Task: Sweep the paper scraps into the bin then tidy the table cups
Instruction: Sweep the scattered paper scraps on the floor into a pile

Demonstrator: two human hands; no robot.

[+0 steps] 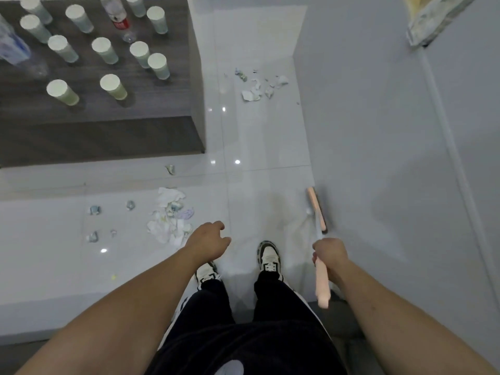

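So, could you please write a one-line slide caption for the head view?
Right hand grips a pink broom; paper scraps litter the floor beside the cup-covered table.

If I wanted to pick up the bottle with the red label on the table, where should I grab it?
Grab the bottle with the red label around its middle, near the label, reaching in from the table's near edge. It stands upright, so a side grip suits it. Paper cups stand close by, so go in carefully between them.
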